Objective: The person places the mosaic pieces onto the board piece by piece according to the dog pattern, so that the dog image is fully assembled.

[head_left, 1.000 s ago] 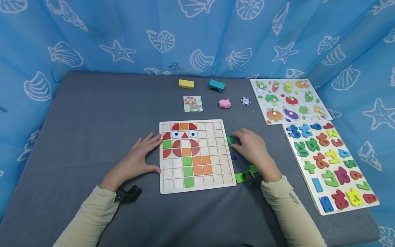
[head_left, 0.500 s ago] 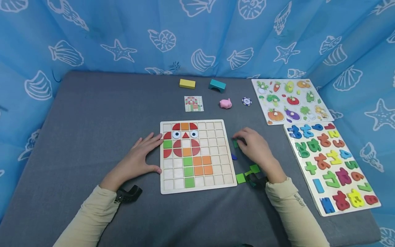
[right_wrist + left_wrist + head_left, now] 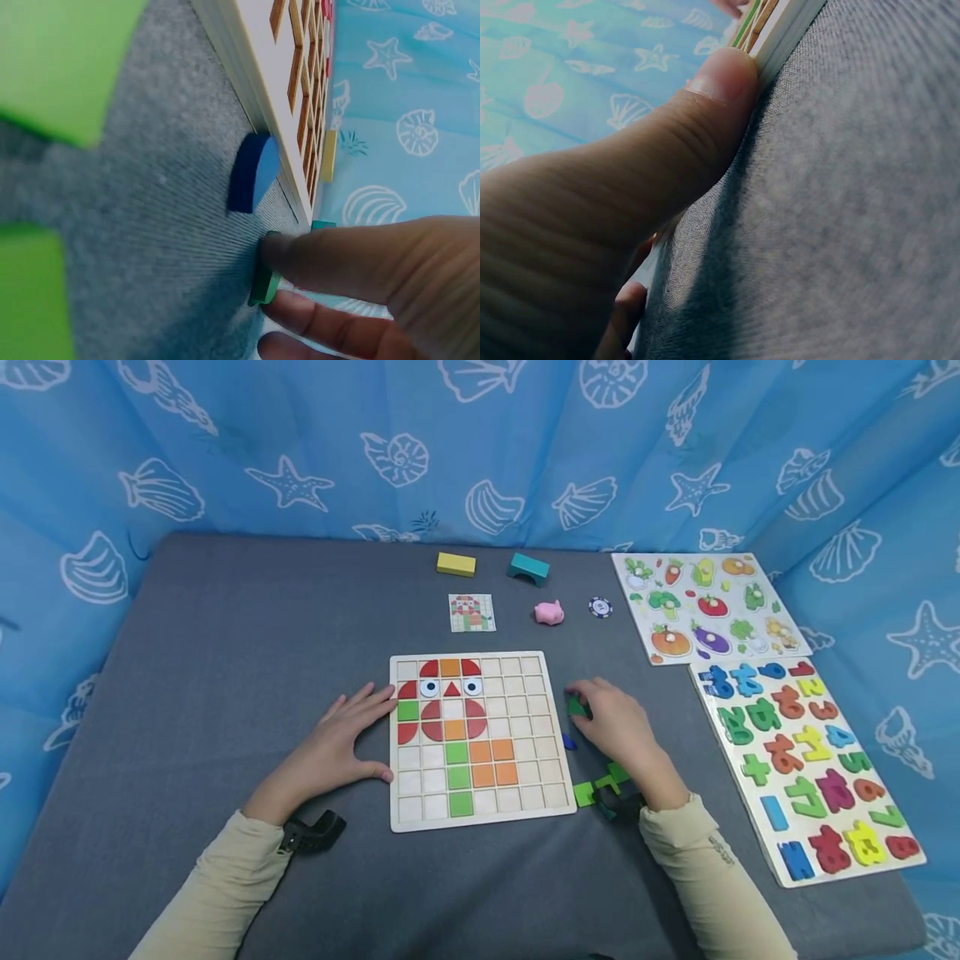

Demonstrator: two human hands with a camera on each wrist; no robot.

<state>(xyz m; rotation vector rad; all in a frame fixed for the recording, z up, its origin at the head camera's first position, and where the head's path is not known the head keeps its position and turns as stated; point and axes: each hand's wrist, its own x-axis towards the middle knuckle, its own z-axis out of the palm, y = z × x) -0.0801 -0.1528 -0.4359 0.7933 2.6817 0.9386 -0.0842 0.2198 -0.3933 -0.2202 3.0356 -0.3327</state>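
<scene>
A wooden grid board (image 3: pixel 531 772) carries red, orange and green tiles plus two round eye tiles. My left hand (image 3: pixel 337 747) has its fingers spread along the board's left edge; in the left wrist view the thumb (image 3: pixel 724 79) touches the side of the rim. Off the board's right side, my right hand (image 3: pixel 618 722) pinches a small dark green piece (image 3: pixel 262 283) between thumb and fingers, low at the cloth. A blue piece with a curved side (image 3: pixel 253 172) lies beside the board's right rim. Light green pieces (image 3: pixel 584 793) lie nearer, partly hidden by the right wrist's strap.
Behind the board lies a pattern card (image 3: pixel 472 612), with a pink pig (image 3: pixel 549 612), a chip (image 3: pixel 600 607), a yellow block (image 3: pixel 456 564) and a teal arch block (image 3: pixel 528 568). A vegetable puzzle (image 3: pixel 637 627) and a letter-and-number puzzle (image 3: pixel 757 810) fill the right side.
My right hand has shifted slightly right, away from the board's edge, with the dark green piece. The left hand stays at the board's left edge.
</scene>
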